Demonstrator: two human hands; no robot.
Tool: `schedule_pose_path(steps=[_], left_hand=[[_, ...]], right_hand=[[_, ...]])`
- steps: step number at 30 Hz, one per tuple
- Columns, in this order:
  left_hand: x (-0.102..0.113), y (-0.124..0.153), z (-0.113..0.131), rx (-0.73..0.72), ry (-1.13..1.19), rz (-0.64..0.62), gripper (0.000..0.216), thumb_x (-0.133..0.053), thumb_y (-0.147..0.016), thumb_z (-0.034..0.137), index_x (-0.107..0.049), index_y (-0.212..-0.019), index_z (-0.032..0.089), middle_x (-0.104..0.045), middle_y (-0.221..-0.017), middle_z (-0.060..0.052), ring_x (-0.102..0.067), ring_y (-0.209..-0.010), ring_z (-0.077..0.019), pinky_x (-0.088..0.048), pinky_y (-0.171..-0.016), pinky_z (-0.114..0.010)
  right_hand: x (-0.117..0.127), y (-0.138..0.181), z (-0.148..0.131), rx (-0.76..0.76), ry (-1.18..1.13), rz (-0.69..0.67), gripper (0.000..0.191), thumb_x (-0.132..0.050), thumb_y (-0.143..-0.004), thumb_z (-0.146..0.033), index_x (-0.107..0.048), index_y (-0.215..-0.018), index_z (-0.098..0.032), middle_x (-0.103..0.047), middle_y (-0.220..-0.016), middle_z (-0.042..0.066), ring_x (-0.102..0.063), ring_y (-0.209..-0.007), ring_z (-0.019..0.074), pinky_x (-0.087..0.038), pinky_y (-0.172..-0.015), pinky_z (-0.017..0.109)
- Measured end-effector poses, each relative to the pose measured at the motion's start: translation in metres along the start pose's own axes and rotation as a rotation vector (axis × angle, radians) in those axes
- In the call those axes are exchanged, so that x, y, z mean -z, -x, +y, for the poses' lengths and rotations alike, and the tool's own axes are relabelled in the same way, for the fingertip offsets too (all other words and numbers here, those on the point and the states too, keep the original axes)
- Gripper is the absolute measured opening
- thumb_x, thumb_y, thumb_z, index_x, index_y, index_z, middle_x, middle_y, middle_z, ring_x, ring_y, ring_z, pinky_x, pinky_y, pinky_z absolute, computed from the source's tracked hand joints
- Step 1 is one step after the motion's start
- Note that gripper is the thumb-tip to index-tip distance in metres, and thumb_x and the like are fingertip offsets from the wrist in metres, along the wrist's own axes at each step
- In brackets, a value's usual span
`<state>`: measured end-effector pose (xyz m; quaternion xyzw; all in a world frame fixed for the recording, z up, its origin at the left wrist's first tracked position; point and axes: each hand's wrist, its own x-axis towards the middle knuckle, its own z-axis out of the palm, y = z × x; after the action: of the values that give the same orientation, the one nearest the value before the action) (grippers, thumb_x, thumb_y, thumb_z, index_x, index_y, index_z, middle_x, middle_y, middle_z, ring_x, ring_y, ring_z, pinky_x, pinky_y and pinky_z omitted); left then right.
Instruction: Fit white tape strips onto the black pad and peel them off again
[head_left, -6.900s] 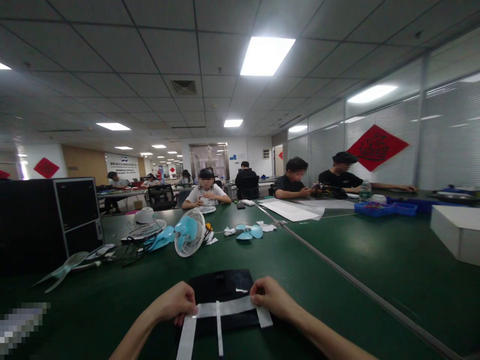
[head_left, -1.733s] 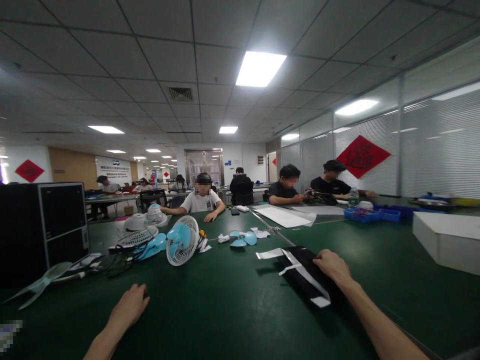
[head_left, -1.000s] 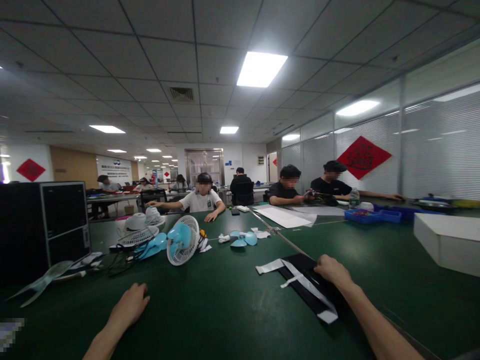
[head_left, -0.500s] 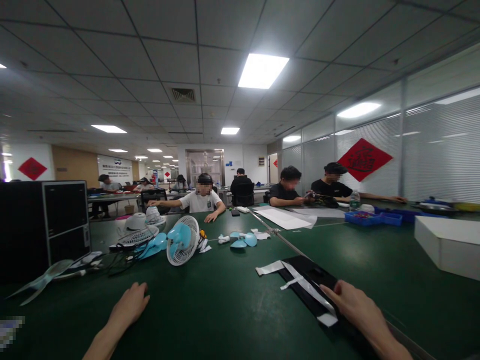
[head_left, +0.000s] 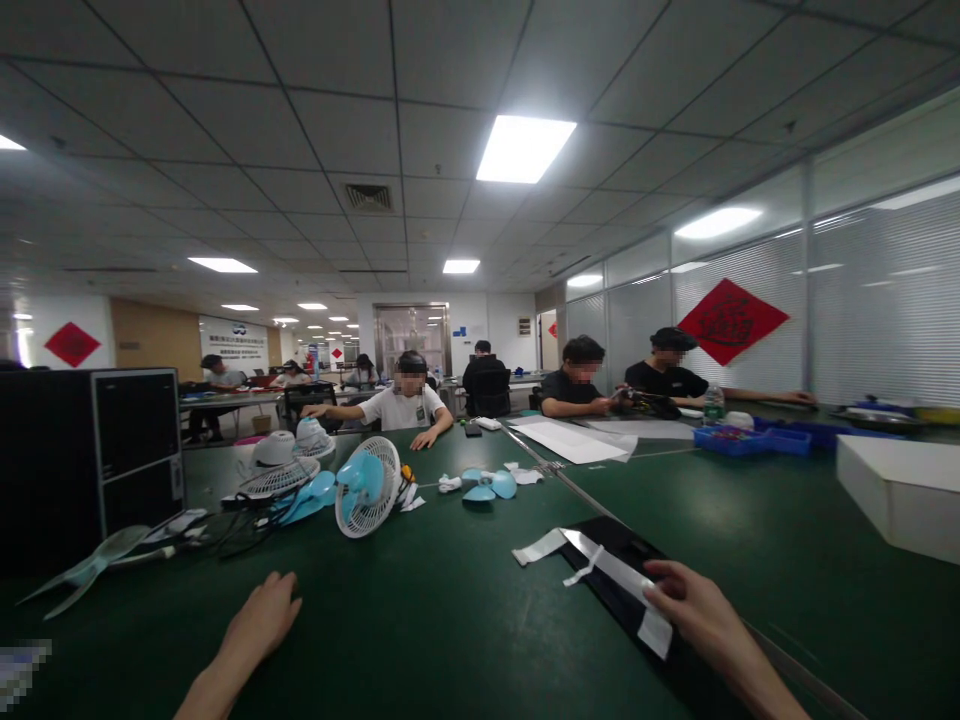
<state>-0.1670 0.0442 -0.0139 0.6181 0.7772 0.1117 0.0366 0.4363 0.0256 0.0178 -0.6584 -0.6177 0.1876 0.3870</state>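
Observation:
My left hand [head_left: 264, 618] rests low over the green table [head_left: 450, 610], its fingers bent in and close together, with nothing visible in them. On the right, my right hand [head_left: 697, 608] is at a flat black piece [head_left: 600, 600] that lies slantwise on the table. Its thumb and forefinger are closed on the edge of a long white strip [head_left: 611, 570] lying along the black piece. Shorter white bits branch off the strip, one [head_left: 540, 547] reaching past the far left end. My right palm and the near part of the black piece are partly hidden.
A computer tower [head_left: 142, 450] stands at left near a loose clear fan blade [head_left: 97, 572]. Fan parts, among them a white fan grille [head_left: 373, 487] and blue blades [head_left: 489, 484], lie ahead. A white box [head_left: 900, 490] and blue trays [head_left: 727, 440] stand right. Co-workers sit across.
The white strip has turned and shows more of its face. My right thumb and forefinger have changed their hold at its edge. My left hand stays nearly where it was.

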Motion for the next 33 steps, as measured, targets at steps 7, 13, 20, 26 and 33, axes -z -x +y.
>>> schedule_pose_path(steps=[7, 13, 20, 26, 33], left_hand=[[0.0, 0.0, 0.0, -0.008, -0.014, -0.026, 0.042, -0.04, -0.081, 0.032, -0.057, -0.113, 0.011, -0.057, -0.118, -0.016, -0.059, -0.105, -0.026, -0.049, -0.084, -0.035], [0.007, 0.005, 0.006, 0.017, 0.009, -0.041, 0.043, -0.04, -0.079, 0.032, -0.056, -0.114, 0.012, -0.057, -0.121, -0.015, -0.059, -0.107, -0.0268, -0.049, -0.085, -0.035], [-0.003, -0.007, -0.004, -0.013, 0.027, -0.018, 0.04, -0.041, -0.078, 0.032, -0.059, -0.11, 0.014, -0.06, -0.116, -0.014, -0.06, -0.104, -0.0266, -0.049, -0.084, -0.037], [-0.009, -0.016, -0.011, -0.023, 0.019, -0.026, 0.041, -0.043, -0.078, 0.034, -0.059, -0.109, 0.014, -0.06, -0.116, -0.014, -0.06, -0.102, -0.0258, -0.049, -0.084, -0.036], [-0.008, -0.013, -0.007, -0.031, -0.013, -0.008, 0.038, -0.041, -0.079, 0.034, -0.06, -0.105, 0.015, -0.061, -0.112, -0.013, -0.061, -0.101, -0.0259, -0.048, -0.084, -0.036]], right_hand=[[-0.013, 0.008, -0.063, 0.363, 0.018, 0.186, 0.033, -0.051, -0.08, -0.039, -0.061, -0.105, -0.019, -0.067, -0.082, 0.006, -0.062, -0.072, 0.0202, -0.05, -0.068, 0.03], [-0.036, 0.016, -0.074, 0.78, 0.291, 0.122, 0.022, -0.04, -0.09, -0.023, -0.061, -0.096, -0.021, -0.062, -0.093, 0.007, -0.059, -0.082, 0.0192, -0.048, -0.072, 0.031], [-0.063, 0.029, -0.063, 0.796, 0.443, -0.204, 0.018, -0.043, -0.087, -0.015, -0.061, -0.088, -0.021, -0.06, -0.092, 0.004, -0.057, -0.081, 0.016, -0.045, -0.071, 0.027], [-0.054, 0.005, -0.063, 0.575, 0.319, -0.239, 0.025, -0.049, -0.087, -0.039, -0.063, -0.098, -0.021, -0.062, -0.095, 0.004, -0.059, -0.081, 0.0168, -0.046, -0.072, 0.027], [-0.016, -0.079, -0.013, 0.091, 0.685, 0.137, 0.018, -0.053, -0.083, -0.026, -0.06, -0.093, -0.013, -0.063, -0.102, 0.015, -0.059, -0.1, 0.0273, -0.044, -0.082, 0.034]])
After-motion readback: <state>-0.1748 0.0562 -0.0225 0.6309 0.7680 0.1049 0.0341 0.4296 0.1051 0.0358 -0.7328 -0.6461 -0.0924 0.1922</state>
